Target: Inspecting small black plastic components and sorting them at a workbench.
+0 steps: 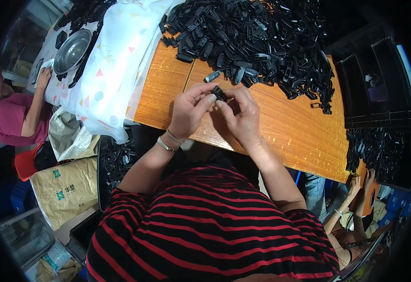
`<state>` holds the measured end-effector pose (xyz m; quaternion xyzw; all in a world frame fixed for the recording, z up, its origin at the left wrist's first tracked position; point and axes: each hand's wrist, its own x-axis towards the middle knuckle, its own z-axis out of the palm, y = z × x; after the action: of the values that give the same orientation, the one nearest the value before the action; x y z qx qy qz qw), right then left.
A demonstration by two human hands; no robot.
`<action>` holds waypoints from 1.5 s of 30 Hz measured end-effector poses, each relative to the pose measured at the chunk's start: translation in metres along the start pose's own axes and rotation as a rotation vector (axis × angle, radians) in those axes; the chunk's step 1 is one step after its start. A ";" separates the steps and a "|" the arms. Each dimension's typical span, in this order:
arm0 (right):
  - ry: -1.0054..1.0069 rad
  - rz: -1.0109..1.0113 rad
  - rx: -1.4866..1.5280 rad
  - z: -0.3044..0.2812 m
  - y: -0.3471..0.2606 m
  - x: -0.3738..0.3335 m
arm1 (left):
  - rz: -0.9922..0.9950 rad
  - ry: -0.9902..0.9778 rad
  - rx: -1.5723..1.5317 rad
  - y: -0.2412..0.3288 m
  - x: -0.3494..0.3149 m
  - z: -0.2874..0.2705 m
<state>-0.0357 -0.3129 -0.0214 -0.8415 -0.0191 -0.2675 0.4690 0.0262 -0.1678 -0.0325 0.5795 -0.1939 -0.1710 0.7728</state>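
Note:
Between my two hands, just above the near edge of the wooden table, is a small black plastic part. My left hand pinches it between thumb and fingers from the left. From the right, my right hand grips the same part with its thumb and fingertips. The fingers cover much of the part, so its exact shape is hidden. A loose black piece lies on the wood right beyond my left fingers. Past it spreads a large heap of similar black plastic parts.
A patterned white cloth covers the table at left, with a metal bowl beyond it. A black crate stands at right above more black parts. Co-workers' hands show at far left and lower right. A brown sack lies lower left.

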 end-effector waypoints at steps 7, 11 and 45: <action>0.064 -0.017 -0.089 0.008 -0.009 -0.010 | 0.159 -0.010 0.354 0.012 -0.014 0.008; -0.067 -0.018 -0.056 0.012 -0.010 -0.016 | 0.155 -0.007 0.172 0.010 -0.015 0.004; -0.218 0.088 -0.738 -0.073 0.033 0.018 | 0.409 -0.082 1.223 -0.011 0.066 -0.011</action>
<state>-0.0425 -0.3933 -0.0084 -0.9772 0.0647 -0.1451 0.1407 0.0880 -0.1939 -0.0389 0.8596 -0.3922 0.0991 0.3122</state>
